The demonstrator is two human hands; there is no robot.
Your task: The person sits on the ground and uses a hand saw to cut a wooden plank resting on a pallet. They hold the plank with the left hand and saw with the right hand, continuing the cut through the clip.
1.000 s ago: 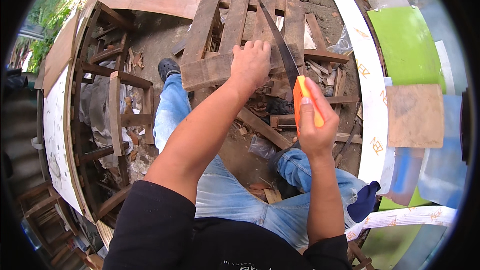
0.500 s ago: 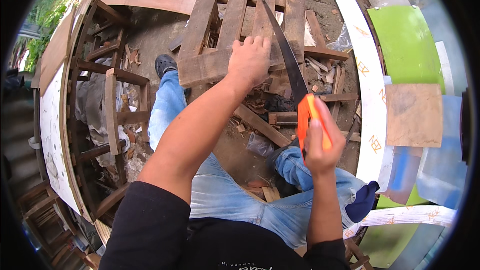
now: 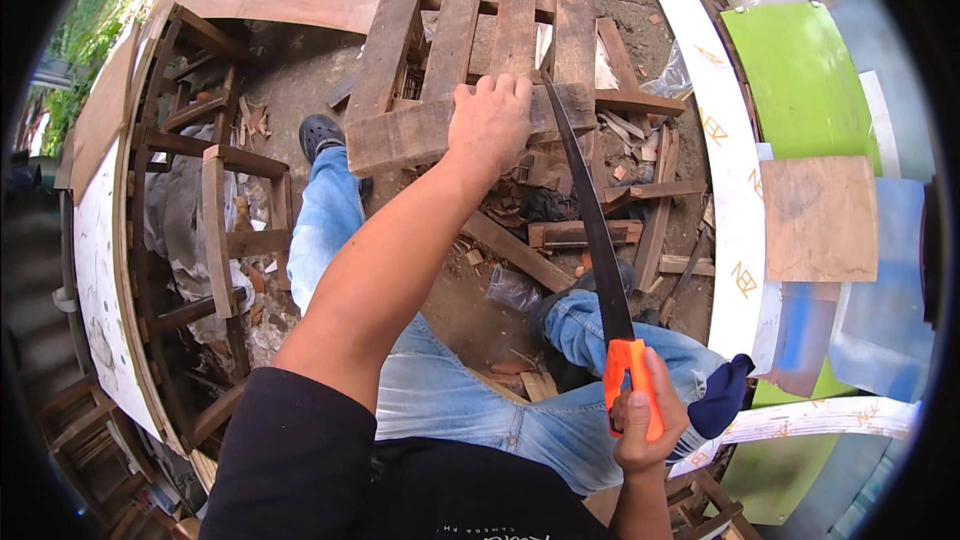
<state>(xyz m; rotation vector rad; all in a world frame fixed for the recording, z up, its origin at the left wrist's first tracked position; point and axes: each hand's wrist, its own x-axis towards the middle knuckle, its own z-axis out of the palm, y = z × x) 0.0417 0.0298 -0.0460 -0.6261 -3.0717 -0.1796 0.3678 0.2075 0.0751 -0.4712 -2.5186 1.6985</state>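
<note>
A handsaw (image 3: 592, 220) with a long dark blade and an orange handle is in my right hand (image 3: 650, 430), drawn back low near my right thigh. The far part of its blade crosses a weathered wooden board (image 3: 400, 140) near the board's right end. That board lies across the near side of a slatted wooden bench or pallet (image 3: 453, 45). My left hand (image 3: 487, 125) is closed over the board, fingers bent over its far edge, just left of the blade. Whether the teeth have cut into the wood cannot be made out.
Loose wood pieces (image 3: 585, 233) and scraps lie on the ground beyond my right leg, near a clear plastic cup (image 3: 517, 290). A wooden frame (image 3: 215, 230) stands at the left. A long white panel (image 3: 735, 160) and a green sheet (image 3: 800, 90) run along the right.
My right hand has pulled the handsaw back toward my body, so less blade reaches past the board. My left hand stays on the board. The view has shifted slightly.
</note>
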